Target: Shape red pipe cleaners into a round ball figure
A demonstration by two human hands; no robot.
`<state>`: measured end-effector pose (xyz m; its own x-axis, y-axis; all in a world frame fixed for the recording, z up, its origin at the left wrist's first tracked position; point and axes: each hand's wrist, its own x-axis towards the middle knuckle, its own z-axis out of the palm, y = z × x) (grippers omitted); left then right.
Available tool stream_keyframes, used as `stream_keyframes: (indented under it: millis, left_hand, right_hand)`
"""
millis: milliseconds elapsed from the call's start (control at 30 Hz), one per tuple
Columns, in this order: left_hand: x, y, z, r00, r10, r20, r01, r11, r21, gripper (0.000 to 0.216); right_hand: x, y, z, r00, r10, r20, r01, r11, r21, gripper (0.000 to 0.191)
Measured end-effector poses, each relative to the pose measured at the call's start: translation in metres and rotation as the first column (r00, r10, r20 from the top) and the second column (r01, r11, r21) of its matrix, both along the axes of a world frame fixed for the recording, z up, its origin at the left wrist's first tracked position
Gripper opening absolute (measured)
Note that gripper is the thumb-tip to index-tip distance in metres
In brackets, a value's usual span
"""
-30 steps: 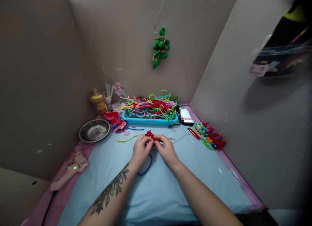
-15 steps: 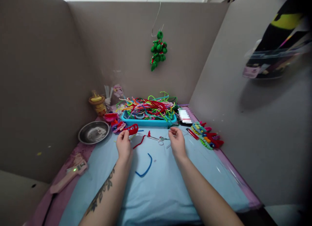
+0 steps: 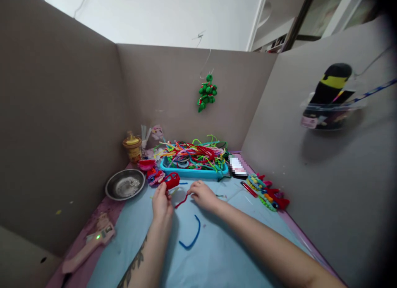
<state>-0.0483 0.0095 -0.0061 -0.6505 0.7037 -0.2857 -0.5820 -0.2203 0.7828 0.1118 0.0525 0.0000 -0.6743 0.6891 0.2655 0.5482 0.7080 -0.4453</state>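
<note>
My left hand is closed on a red pipe-cleaner shape, held just above the light blue mat. My right hand lies fingers-down on the mat, its fingertips pinching the end of a loose red pipe-cleaner piece between the two hands. A curved blue pipe-cleaner piece lies on the mat nearer to me. A blue tray heaped with coloured pipe cleaners stands just beyond the hands.
A steel bowl and a yellow bottle stand at the left. A pink glue gun lies at the near left. Finished colourful pieces lie by the right wall. A green ornament hangs on the back wall.
The hands parted; the left carried the red shape off to the left. The right then came back to the loose red piece. The camera tilted up.
</note>
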Motion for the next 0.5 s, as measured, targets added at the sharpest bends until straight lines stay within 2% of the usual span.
stream_keyframes:
  millis: [67,133,200,267,367,433,500]
  left_hand:
    - [-0.001,-0.001,0.001,1.000,-0.002,-0.019,0.002,1.000,0.014,0.031]
    - [-0.001,-0.002,0.002,0.999,-0.011,-0.050,0.012,1.000,0.024,0.034]
    - [0.000,-0.003,0.004,0.997,-0.014,-0.080,0.016,0.999,0.031,0.036]
    - [0.000,-0.004,0.004,0.982,-0.001,-0.187,0.009,0.999,0.040,0.035]
    - [0.000,-0.007,0.003,0.884,0.010,-0.468,0.010,0.999,0.040,0.029]
    - [0.003,-0.009,0.003,0.777,-0.010,-0.629,0.020,1.000,0.009,0.025]
    - [0.009,-0.011,0.002,0.649,-0.049,-0.759,0.046,0.999,-0.025,0.021]
  right_hand:
    - [-0.019,0.003,-0.013,0.984,0.059,0.167,-0.065,0.997,0.031,0.021]
    - [-0.031,0.003,-0.018,0.956,0.063,0.286,-0.070,0.997,0.016,0.017]
    - [-0.034,0.002,-0.015,0.938,0.068,0.339,-0.077,0.997,0.014,0.010]
    - [-0.027,-0.003,-0.008,0.939,0.075,0.337,-0.099,0.994,0.052,0.007]
    - [-0.006,-0.017,0.006,0.973,0.016,0.229,-0.044,0.992,0.116,0.010]
    - [0.010,-0.027,0.013,0.994,-0.016,0.113,0.011,0.999,0.043,0.014]
    - [0.021,-0.035,0.015,0.988,-0.090,-0.127,0.079,0.993,-0.093,0.012]
